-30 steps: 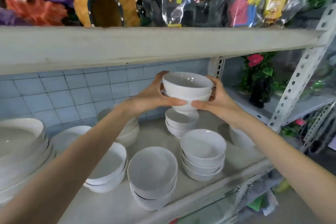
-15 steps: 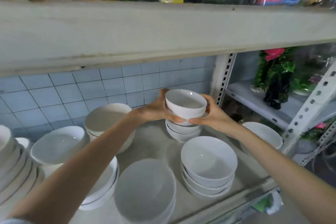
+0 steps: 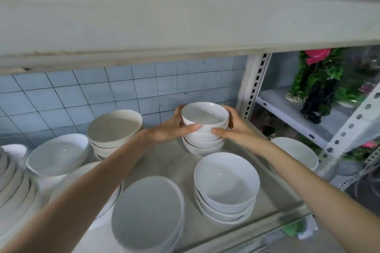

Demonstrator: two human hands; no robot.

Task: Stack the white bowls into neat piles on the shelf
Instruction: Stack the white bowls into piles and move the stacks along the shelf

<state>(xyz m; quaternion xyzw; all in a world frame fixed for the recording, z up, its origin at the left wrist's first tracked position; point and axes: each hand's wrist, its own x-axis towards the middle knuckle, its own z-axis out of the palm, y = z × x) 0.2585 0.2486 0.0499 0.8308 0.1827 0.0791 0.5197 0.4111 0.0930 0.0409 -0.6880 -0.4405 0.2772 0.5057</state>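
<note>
Here, holding the top bowl (image 3: 204,116) from both sides with left hand (image 3: 168,129) and right hand (image 3: 236,129), fingers (image 3: 191,127) curled round its wall, thumbs in front. Sitting on the small pile (image 3: 202,146) at the back of the shelf (image 3: 174,162), near the blue tiles. Gripped on two sides, likely to keep it flat and nest it straight. Put far back, likely to leave room for the front pile (image 3: 226,191). Cannot tell if fully set down.
</note>
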